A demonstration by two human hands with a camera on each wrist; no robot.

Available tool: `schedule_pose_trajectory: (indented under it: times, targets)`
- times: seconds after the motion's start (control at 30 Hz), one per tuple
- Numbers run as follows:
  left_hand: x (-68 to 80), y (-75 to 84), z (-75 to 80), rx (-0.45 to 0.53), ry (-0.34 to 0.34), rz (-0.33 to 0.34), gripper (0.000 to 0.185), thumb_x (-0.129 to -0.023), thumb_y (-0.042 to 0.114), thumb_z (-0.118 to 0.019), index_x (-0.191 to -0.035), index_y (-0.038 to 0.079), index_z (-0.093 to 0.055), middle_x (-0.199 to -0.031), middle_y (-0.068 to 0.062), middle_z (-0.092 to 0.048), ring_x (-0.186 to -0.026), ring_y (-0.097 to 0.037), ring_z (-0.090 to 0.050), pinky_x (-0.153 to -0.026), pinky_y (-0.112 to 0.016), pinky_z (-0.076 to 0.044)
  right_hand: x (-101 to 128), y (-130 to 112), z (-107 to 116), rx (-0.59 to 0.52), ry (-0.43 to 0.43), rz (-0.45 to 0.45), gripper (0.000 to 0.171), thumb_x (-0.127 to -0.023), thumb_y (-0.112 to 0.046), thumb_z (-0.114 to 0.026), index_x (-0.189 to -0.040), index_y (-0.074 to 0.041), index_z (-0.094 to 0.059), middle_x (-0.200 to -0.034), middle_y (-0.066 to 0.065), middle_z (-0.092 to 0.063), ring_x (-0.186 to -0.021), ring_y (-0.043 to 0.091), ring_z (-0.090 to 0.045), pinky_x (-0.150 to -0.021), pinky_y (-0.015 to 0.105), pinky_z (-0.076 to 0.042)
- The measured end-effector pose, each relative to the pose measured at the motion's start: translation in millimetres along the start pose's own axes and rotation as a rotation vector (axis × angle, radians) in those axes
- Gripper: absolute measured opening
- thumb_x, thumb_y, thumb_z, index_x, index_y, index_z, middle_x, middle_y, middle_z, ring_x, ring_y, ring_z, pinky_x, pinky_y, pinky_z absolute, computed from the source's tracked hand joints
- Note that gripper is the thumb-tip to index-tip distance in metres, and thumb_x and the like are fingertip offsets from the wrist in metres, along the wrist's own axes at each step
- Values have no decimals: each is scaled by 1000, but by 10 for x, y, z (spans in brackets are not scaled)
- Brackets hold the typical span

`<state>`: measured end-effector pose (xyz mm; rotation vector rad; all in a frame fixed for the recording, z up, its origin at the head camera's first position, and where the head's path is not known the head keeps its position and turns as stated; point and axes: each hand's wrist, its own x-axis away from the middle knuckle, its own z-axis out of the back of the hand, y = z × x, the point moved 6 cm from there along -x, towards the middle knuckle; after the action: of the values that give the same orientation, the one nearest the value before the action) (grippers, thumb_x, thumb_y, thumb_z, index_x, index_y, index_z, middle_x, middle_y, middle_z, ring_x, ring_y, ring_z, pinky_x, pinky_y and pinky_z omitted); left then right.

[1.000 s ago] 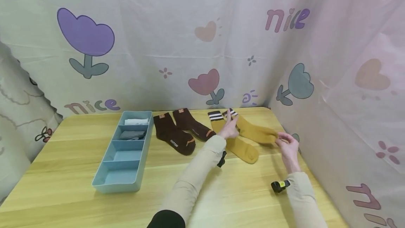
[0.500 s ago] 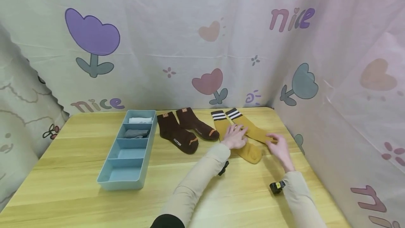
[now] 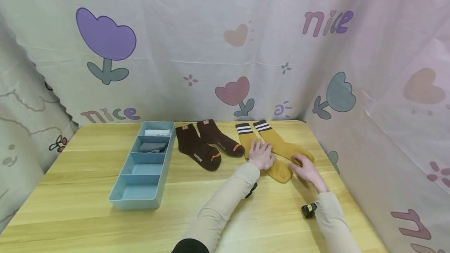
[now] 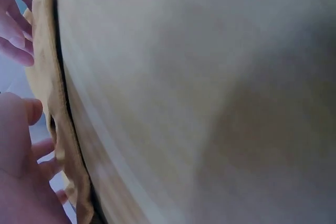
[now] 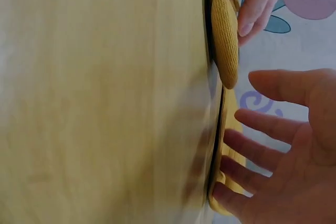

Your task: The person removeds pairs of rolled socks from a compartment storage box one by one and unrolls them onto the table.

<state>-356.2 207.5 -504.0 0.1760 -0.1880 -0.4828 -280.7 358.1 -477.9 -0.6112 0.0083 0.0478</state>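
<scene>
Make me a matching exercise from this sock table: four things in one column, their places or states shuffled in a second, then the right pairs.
Things:
1. mustard socks
2. brown socks
3. grey sock
4. white sock

Places or states:
A. in the farthest compartment of the blue organizer
B. lying untouched between the organizer and the striped pair
C. under the left hand and the right hand
D. in the second compartment from the far end

Pairs: 1-C, 2-B, 3-D, 4-A

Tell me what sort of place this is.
Probably a makeshift tabletop workspace at home or in a studio: a wooden table screened on three sides by a tulip-printed curtain, with a blue divided tray and mustard socks under both hands.
</scene>
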Motion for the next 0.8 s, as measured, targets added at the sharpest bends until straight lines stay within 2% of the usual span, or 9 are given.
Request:
schedule_pose_trajectory:
  times: [0.13,0.23,0.43,0.63,0.8]
  targets:
    - [32,-11,7,55,2,21,57,-106,50,-30,-160,35,-22,-167,13,-27,-159,-27,-8,-127,-56,0,-10,34,-4,-23,-15,5,52,-99,-15,-60,-138,16,-47,-140,38,-51,-133,56,-44,-114,65,-34]
    - [71,-11,15,80,-1,20,57,-106,51,-29,-160,34,-23,-168,13,-24,-159,-31,-6,-126,-60,-3,-14,61,-2,-42,-17,14,53,-98,-15,-61,-137,17,-47,-139,38,-51,-132,56,-44,-113,65,-34]
    - [99,-29,17,83,-24,26,57,-105,54,-29,-159,33,-28,-169,15,-19,-159,-32,-5,-126,-60,-7,-25,130,20,-67,-14,38,52,-97,-15,-63,-136,16,-50,-140,38,-50,-134,56,-43,-114,64,-33]
    - [84,-48,7,101,-47,12,58,-106,55,-26,-160,34,-25,-170,14,-13,-159,-33,-1,-126,-61,-3,-32,129,37,-60,8,112,46,-95,-11,-65,-131,16,-54,-136,40,-52,-130,57,-46,-111,66,-35]
    - [56,-89,-17,101,-59,13,57,-106,54,-22,-160,36,-22,-171,15,-8,-159,-31,3,-126,-60,1,-18,118,41,-50,-1,133,45,-95,-10,-64,-131,16,-55,-137,39,-52,-131,57,-44,-112,66,-33]
